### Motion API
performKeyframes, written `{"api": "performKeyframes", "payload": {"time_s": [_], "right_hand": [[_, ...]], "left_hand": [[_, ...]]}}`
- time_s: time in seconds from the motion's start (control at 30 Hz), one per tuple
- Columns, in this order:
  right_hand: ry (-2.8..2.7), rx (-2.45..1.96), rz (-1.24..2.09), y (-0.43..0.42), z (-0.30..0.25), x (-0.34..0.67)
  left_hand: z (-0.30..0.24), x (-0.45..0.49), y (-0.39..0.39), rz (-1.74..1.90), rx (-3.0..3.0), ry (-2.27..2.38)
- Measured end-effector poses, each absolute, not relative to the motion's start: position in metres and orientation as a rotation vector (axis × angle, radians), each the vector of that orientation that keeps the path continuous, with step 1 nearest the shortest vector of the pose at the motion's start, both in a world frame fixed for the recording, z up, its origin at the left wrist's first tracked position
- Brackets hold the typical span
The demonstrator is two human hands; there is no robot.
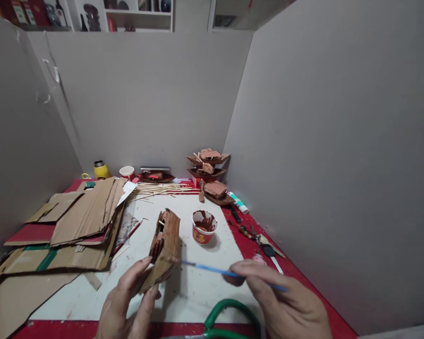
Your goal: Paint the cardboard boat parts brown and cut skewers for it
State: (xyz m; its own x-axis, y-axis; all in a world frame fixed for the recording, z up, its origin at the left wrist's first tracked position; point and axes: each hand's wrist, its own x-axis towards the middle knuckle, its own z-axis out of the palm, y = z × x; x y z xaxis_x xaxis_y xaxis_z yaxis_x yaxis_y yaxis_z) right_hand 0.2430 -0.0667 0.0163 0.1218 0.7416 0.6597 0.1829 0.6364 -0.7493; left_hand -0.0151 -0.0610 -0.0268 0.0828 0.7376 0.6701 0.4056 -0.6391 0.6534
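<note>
My left hand (129,299) grips the near, lower end of a small brown cardboard boat cabin (170,235), which stands tilted above the white work surface. Part of its roof is painted brown, while the near flap looks like barer cardboard. In my right hand (279,296) a thin blue paintbrush (215,270) is pinched between thumb and fingers. Its tip, slightly blurred, is at the cabin's right side near the flap. Just beyond stands a paper cup (204,228) smeared inside with dark brown paint.
Cardboard sheets (86,212) are piled on the left. Green-handled scissors (229,306) lie at the front edge. Behind are thin wooden sticks (162,189), stacked model boats (207,165) and a yellow bottle (101,170). Several tools (265,242) line the right, beside a grey wall.
</note>
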Motion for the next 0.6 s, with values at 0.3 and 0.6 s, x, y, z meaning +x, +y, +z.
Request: {"api": "performKeyframes", "payload": {"time_s": [0.3, 0.6], "right_hand": [[-1.084, -1.275, 0.238, -0.038, 0.020, 0.268], [-1.438, -1.349, 0.229, -0.001, 0.020, 0.272]], "left_hand": [[-0.028, -0.017, -0.062, 1.662, 2.039, 1.267], [-0.016, -0.031, -0.056, 1.482, 2.685, 0.946]]}}
